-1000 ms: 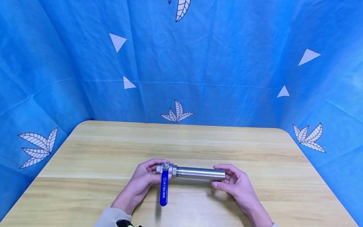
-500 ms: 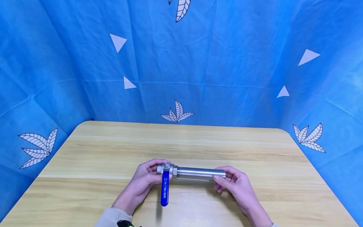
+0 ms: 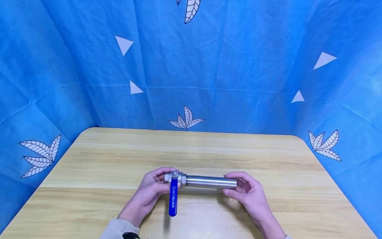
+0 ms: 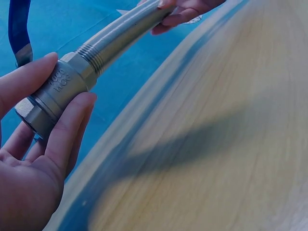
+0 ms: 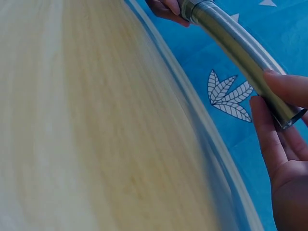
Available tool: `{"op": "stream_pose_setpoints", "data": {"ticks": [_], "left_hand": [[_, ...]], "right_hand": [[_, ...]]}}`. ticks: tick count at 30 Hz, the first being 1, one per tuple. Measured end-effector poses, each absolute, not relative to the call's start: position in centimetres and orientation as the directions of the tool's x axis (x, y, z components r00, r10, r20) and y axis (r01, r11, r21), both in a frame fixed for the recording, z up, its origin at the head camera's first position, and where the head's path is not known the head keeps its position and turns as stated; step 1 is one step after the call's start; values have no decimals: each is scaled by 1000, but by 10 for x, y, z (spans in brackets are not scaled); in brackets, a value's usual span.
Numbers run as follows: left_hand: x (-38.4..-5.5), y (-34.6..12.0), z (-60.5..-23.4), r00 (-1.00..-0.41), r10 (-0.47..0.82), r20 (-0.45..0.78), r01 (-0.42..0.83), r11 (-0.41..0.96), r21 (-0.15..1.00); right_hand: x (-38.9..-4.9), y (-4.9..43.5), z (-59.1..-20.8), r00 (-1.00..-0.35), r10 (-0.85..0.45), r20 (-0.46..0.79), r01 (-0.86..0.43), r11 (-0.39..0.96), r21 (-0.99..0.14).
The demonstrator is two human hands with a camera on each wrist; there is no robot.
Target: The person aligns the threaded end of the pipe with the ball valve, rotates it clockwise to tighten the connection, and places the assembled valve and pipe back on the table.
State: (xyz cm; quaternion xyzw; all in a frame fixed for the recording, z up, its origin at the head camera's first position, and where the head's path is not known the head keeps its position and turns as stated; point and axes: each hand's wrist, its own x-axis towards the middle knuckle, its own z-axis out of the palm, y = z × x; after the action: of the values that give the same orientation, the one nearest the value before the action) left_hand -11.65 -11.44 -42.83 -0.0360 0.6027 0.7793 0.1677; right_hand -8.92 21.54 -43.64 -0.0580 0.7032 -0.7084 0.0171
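My left hand point(image 3: 150, 187) grips the metal body of a ball valve point(image 3: 180, 178), thumb on one side and fingers on the other. The valve's blue lever handle point(image 3: 173, 199) points toward me. A shiny steel pipe point(image 3: 210, 182) extends right from the valve; in the left wrist view, some of its threads point(image 4: 90, 57) show outside the valve's hex end. At the pipe's free end my right hand point(image 3: 250, 194) holds it between thumb and fingers. The right wrist view shows the right thumb point(image 5: 288, 89) against the pipe's side and the open pipe end. Both parts are held above the table.
A light wood-grain table point(image 3: 191, 149) with rounded far corners lies beneath the hands. Blue cloth point(image 3: 179, 66) printed with white leaves and triangles hangs around its back and sides. Shadows of the hands and parts fall on the tabletop.
The right thumb went up over the pipe's end and then back down to its near side, while the fingers moved below and back on top. The left hand and valve stay nearly still.
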Motion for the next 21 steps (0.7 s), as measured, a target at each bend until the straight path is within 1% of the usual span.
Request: {"op": "stream_pose_setpoints", "data": {"ticks": [5, 14, 21], "left_hand": [[-117, -114, -429, -940, 233, -251, -302, -217, 928], [-118, -113, -431, -941, 229, -248, -299, -223, 928], [-118, -113, -432, -941, 227, -251, -302, -230, 925]], "right_hand": [[-89, 215, -436, -996, -63, 62, -63, 0, -998], [-91, 215, -438, -997, -77, 17, -16, -20, -1000], [-91, 213, -439, -999, -42, -8, 7, 8, -1000]]}}
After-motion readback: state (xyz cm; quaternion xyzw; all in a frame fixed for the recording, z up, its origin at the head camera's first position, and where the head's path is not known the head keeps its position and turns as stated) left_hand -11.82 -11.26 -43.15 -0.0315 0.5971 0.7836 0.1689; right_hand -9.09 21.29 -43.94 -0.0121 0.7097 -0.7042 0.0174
